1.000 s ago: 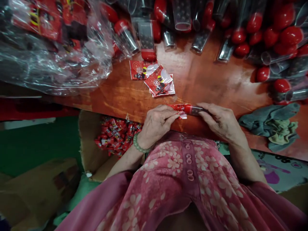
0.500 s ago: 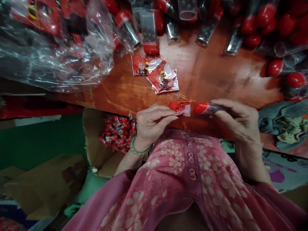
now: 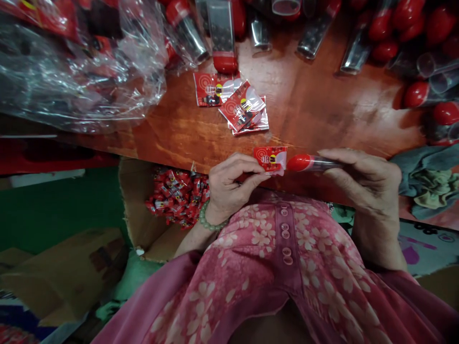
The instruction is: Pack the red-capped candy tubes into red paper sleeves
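Between the thumb and fingers of my left hand (image 3: 234,184) is a small red printed plastic sleeve (image 3: 269,159), pinched at its lower left. My right hand (image 3: 362,177) grips a clear tube with a rounded red cap (image 3: 300,162), held lying sideways with the cap pointing left. The cap's tip is at the sleeve's right edge; whether it is inside the opening I cannot tell. Beyond my hands, several flat red printed sleeves (image 3: 242,107) lie overlapped on the wooden table (image 3: 304,105).
Red-capped tubes (image 3: 416,93) crowd the table's far and right sides. A large clear plastic bag (image 3: 82,91) with red packaging lies at left. Below the edge, a cardboard box (image 3: 134,205) holds wrapped red pieces (image 3: 177,198). Grey-green cloth (image 3: 430,181) lies at right.
Both hands have shifted slightly right in view. The sleeve has turned so more of its printed face shows, and the red cap has come closer to its right edge.
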`<move>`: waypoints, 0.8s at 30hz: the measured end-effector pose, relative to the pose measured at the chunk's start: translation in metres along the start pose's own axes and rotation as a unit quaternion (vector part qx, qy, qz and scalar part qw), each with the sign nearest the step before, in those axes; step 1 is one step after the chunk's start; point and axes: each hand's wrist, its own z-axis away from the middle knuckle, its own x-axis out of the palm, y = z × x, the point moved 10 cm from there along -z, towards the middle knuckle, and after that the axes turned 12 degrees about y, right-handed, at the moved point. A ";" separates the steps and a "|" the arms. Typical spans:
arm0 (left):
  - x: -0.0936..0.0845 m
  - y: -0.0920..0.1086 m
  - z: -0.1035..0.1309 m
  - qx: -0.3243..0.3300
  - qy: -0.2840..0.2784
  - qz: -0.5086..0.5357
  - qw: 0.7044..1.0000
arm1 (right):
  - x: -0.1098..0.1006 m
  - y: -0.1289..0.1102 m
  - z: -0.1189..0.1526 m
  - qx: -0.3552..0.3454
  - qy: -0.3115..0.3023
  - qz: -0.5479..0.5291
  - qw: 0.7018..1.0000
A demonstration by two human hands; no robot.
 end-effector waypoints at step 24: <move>0.019 -0.020 0.006 -0.073 -0.065 0.074 0.992 | 0.038 -0.015 0.000 -0.030 -0.239 0.079 0.967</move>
